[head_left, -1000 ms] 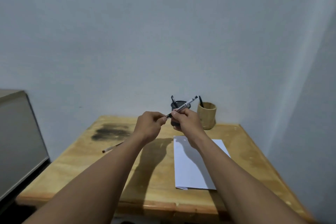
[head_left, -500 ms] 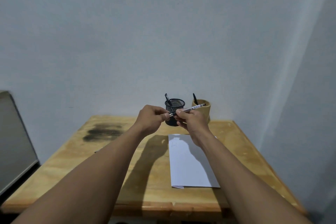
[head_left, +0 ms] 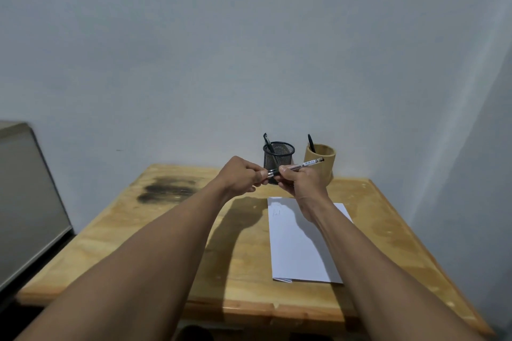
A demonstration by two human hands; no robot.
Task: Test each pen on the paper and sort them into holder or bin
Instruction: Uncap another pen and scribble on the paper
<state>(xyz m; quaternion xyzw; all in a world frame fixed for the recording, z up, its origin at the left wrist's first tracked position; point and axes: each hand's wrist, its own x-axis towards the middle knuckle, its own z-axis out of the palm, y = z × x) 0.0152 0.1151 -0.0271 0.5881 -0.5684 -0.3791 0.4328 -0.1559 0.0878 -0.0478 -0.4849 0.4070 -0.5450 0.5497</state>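
Wooden table (head_left: 171, 243), far right: both hands hold one pen (head_left: 302, 165); left hand (head_left: 241, 176) pinches its cap end, right hand (head_left: 300, 180) grips the barrel. Likely uncapping; next, scribble on paper (head_left: 302, 255).

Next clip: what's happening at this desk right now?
A person holds one pen in the air with both hands: the left hand pinches its dark end, the right hand grips the barrel. Below lies white paper with a faint scribble near its top. Behind stand a black mesh cup and a bamboo cup, each with one pen in it.
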